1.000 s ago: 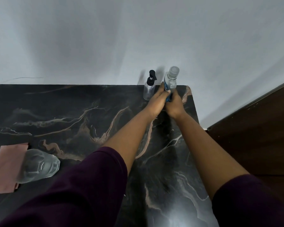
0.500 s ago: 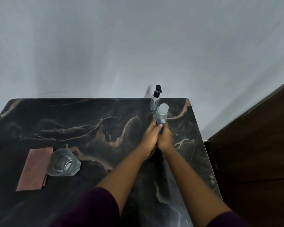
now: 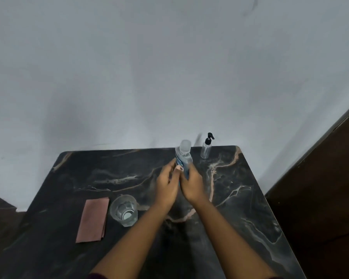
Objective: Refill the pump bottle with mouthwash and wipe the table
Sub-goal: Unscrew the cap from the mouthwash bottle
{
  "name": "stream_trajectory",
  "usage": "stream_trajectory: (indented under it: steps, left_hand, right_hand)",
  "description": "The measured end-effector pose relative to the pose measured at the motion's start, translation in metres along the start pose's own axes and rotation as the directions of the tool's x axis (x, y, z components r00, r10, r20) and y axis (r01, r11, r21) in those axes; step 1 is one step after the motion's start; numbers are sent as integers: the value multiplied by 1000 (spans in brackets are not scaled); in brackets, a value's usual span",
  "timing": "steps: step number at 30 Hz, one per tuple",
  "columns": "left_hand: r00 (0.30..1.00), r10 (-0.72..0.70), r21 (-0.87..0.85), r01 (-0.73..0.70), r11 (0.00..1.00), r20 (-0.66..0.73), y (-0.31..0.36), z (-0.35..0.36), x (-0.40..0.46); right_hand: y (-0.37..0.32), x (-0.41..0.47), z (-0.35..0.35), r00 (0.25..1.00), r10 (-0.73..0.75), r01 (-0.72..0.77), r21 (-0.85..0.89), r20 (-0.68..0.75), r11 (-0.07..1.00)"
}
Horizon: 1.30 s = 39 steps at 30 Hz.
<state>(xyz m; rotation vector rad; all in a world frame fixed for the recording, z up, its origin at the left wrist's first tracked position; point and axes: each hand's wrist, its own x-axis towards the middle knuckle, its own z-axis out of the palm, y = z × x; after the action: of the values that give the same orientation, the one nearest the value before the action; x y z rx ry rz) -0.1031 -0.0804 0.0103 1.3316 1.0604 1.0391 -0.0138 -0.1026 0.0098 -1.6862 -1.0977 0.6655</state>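
Note:
The mouthwash bottle [image 3: 183, 156], clear with a blue label and a clear cap, is held upright above the dark marble table [image 3: 250, 208]. My right hand [image 3: 191, 185] wraps its lower body. My left hand [image 3: 166, 183] touches its left side with the fingers loosely curled. The small clear pump bottle [image 3: 206, 148] with a black pump head stands at the table's far edge, just right of the mouthwash bottle. A folded pink cloth [image 3: 93, 219] lies on the left part of the table.
An empty faceted drinking glass [image 3: 124, 210] stands right of the cloth, close to my left forearm. A pale wall rises behind the table. Dark wooden furniture [image 3: 320, 188] borders the table's right side.
Both hands have drawn the mouthwash bottle back from the far edge, away from the pump bottle. The camera has pulled back and tilted up, so more of the table shows.

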Motion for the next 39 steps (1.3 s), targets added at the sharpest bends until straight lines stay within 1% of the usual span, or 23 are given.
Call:
stream_trajectory:
  steps: [2, 4, 8, 11, 12, 15, 16, 20, 23, 25, 27, 30, 33, 36, 39]
  left_hand:
    - [988, 142, 100, -136, 986, -57, 26, -23, 1]
    - [968, 240, 161, -226, 961, -70, 54, -43, 5]
    - [940, 339, 146, -332, 932, -27, 112, -80, 6]
    - [911, 412, 152, -404, 902, -27, 152, -103, -5]
    - [904, 428, 112, -424, 899, -14, 166, -111, -9]
    - [905, 414, -159, -396, 904, 100, 206, -133, -21]
    - [894, 424, -210, -391, 896, 146, 218, -140, -25]
    - [818, 450, -282, -365, 887, 358, 256, -161, -44]
    - [746, 422, -254, -338, 906, 515, 271, -173, -52]
    - [726, 406, -266, -308, 913, 555, 278, -177, -56]
    - [760, 405, -272, -305, 913, 508, 282, -176, -59]
    - [831, 413, -227, -349, 909, 373, 284, -170, -62]
    - [888, 398, -276, -332, 902, 233, 282, -158, -67]
    - [925, 360, -311, -308, 899, 124, 282, -142, -72]
    - [946, 321, -336, -286, 897, 53, 282, -129, -76]
  right_hand:
    - [-30, -6, 6, 998, -61, 62, 32, -9, 998]
    - [-62, -12, 11, 995, -97, 99, 80, -31, 992]
    - [-123, -30, 13, 978, -191, 205, 193, -89, 960]
    - [-157, -47, 8, 965, -258, 261, 314, -50, 913]
    - [-166, -55, 6, 961, -274, 270, 352, -39, 896]
    - [-188, -76, 1, 950, -311, 291, 399, -13, 870]
    - [-195, -82, 0, 945, -326, 301, 396, -3, 867]
    - [-213, -100, -1, 935, -350, 298, 403, 60, 865]
    - [-220, -106, 1, 927, -361, 301, 375, 101, 877]
    - [-224, -108, 3, 924, -367, 305, 376, 106, 875]
    - [-229, -109, 7, 924, -380, 336, 368, 52, 867]
    - [-230, -109, 10, 919, -384, 392, 292, -87, 872]
    - [-226, -107, 12, 906, -368, 408, 201, -209, 891]
    - [-224, -109, 15, 886, -353, 411, 155, -302, 899]
    - [-224, -112, 17, 850, -365, 429, 97, -380, 898]
